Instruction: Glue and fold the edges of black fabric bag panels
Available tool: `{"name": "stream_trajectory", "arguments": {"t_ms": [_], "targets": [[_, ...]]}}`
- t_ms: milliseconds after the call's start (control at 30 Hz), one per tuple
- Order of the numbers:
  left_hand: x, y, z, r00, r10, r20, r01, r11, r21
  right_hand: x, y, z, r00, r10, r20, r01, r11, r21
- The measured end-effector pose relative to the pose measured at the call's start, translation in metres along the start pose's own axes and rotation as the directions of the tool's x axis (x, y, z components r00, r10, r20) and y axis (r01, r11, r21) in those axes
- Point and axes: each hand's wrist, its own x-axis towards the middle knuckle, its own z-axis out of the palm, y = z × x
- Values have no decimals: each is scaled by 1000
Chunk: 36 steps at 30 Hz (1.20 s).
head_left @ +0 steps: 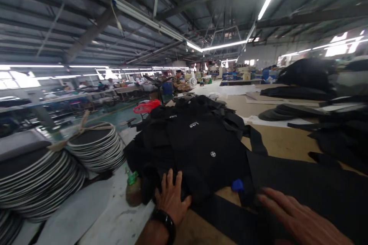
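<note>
A heap of black fabric pieces (184, 138) with small white printed marks lies in front of me. My left hand (172, 199), with a dark band on the wrist, rests palm down at the near edge of the heap, fingers spread. Over the flat black fabric (310, 180) at the right is my right hand (299, 214), slightly blurred, its fingers stretched out and holding nothing. Whether it touches the cloth I cannot tell. Between the hands a small blue object (237, 185) sits by the fabric's edge.
Stacks of round dark pieces with pale rims (94, 147) stand at the left. A brownish container with a green top (133, 189) is beside the heap. Behind lies a red plastic bag (146, 106). More dark pieces (290, 111) are piled at the right; a person (178, 80) sits farther back.
</note>
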Motion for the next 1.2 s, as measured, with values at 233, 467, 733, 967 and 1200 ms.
{"name": "stream_trajectory", "arguments": {"t_ms": [233, 467, 733, 967, 1200], "targets": [[32, -8, 10, 997, -64, 40, 67, 994, -84, 153, -52, 11, 932, -23, 362, 106, 972, -211], [55, 1, 12, 997, -42, -65, 31, 986, -161, 173, -38, 45, 914, -116, 390, 208, 957, -204], [69, 3, 18, 983, -99, -153, 43, 942, -333, 191, -28, 58, 907, -149, 394, 221, 965, -144], [93, 13, 20, 965, -154, -211, 46, 895, -444, 207, -18, 62, 906, -110, 409, 172, 978, -116], [129, 22, 22, 958, -189, -215, 59, 866, -497, 233, -6, 65, 900, -64, 431, 111, 990, -83]]}}
